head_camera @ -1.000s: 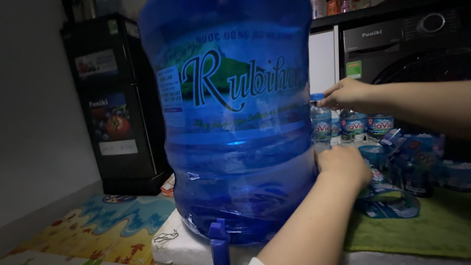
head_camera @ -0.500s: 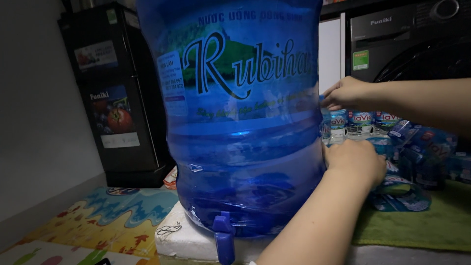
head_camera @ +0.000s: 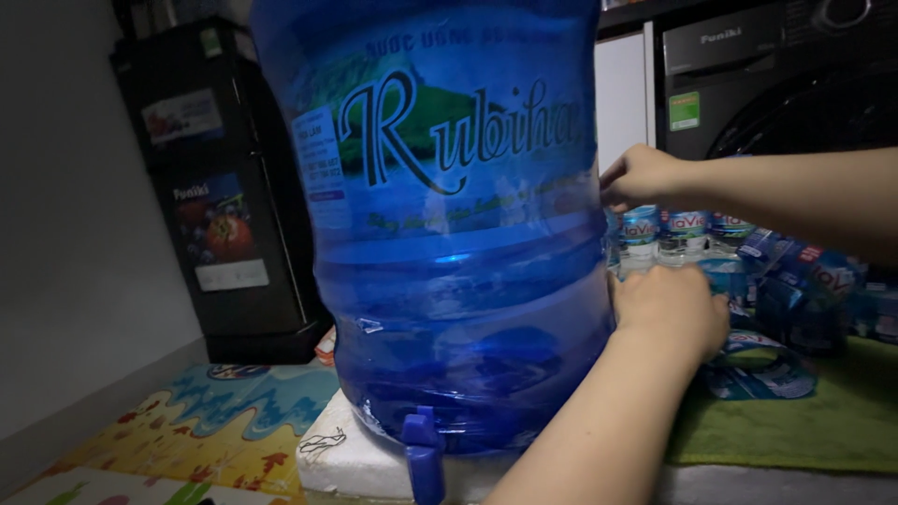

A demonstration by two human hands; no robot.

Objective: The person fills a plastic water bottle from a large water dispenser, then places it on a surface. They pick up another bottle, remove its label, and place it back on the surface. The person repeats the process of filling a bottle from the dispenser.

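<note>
A large blue water jug with a printed label stands on a white foam block. A blue tap sticks out at its base. My left hand reaches up from below and presses against the jug's lower right side. Coming in from the right, my right hand grips the jug's right edge at label height. The jug hides the fingertips of both hands.
Small water bottles and torn blue plastic wrap lie on a green mat behind my hands. A black mini fridge stands at the left, a dark washing machine at the back right. A colourful play mat covers the floor.
Both hands keep their places on the jug's right side. The view has drifted slightly, and the jug fills a little more of it.
</note>
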